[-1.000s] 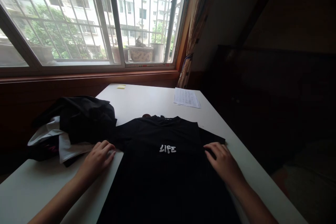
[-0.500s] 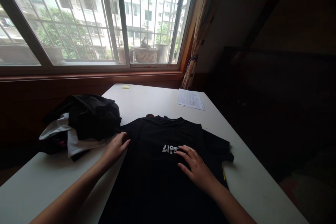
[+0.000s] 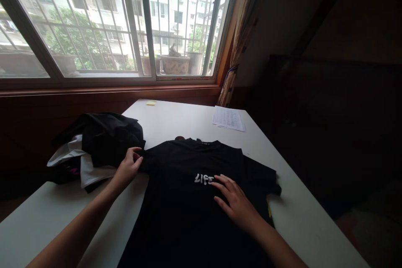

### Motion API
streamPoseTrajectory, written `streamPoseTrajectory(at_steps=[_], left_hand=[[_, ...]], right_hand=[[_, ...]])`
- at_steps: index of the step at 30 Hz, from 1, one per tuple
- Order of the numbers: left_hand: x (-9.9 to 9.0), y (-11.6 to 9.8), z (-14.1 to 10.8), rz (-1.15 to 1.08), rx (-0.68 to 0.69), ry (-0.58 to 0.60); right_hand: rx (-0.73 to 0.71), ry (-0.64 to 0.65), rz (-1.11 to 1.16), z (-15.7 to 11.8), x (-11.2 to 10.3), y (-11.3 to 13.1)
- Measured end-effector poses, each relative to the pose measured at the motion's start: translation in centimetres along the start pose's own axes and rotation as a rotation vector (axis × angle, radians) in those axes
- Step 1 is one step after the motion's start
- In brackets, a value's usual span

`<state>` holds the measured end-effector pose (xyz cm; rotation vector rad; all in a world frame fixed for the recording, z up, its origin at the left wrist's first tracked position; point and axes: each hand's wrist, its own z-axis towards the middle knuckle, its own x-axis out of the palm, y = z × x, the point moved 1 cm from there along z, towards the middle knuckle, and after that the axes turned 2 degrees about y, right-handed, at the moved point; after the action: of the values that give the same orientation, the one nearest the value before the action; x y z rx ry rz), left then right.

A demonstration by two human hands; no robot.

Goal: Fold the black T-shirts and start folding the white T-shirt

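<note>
A black T-shirt (image 3: 185,209) with white lettering on its chest lies spread on the white table (image 3: 182,117), its collar toward the window. My left hand (image 3: 129,165) pinches the end of the shirt's left-side sleeve, thumb and fingers closed on the cloth. On the chest, beside the lettering, rests my right hand (image 3: 234,199), its fingers spread and flat. The shirt's other sleeve points out to the right. Its lower part runs out of view at the bottom.
A heap of black and white clothes (image 3: 109,138) lies left of the shirt, close to my left hand. Printed papers (image 3: 229,118) and a yellow sticky note (image 3: 151,103) are at the table's far end. Beyond stands a barred window (image 3: 176,25) with a tied curtain (image 3: 232,67).
My left hand has moved left and slightly away from me, drawing the sleeve outward toward the clothes heap. My right hand stays on the chest.
</note>
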<state>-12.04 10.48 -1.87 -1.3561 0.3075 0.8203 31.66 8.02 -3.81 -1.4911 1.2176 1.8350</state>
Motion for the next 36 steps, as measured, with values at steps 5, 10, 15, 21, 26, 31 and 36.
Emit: streamPoseTrajectory(at_steps=[5,10,15,21,26,31,36], left_hand=[[-0.9,1.5,-0.2,0.231,0.036,0.146],[-1.0,1.6,-1.5,0.313,0.015,0.235],[-1.3,-1.6,-2.8,0.578,0.228,0.017],[1.6,-5.8,-2.3,0.555,0.576,0.173],[5.8,-5.8,-1.0,0.598,0.536,0.339],[8.2,-3.5,0.2,0.642,0.361,0.400],[8.1,-2.2,1.5,0.631,0.305,0.392]], right_hand=[[0.012,0.024,-0.024,-0.5,-0.1,0.3],[0.013,0.038,-0.022,-1.0,-0.2,0.5],[-0.016,-0.001,-0.059,-1.4,0.4,0.5],[-0.039,0.001,-0.094,-1.8,0.9,1.1],[-0.044,0.047,-0.065,-2.1,0.3,1.7],[-0.005,0.067,0.013,-1.6,-1.0,0.4],[0.109,-0.074,-0.008,0.2,-1.7,-4.3]])
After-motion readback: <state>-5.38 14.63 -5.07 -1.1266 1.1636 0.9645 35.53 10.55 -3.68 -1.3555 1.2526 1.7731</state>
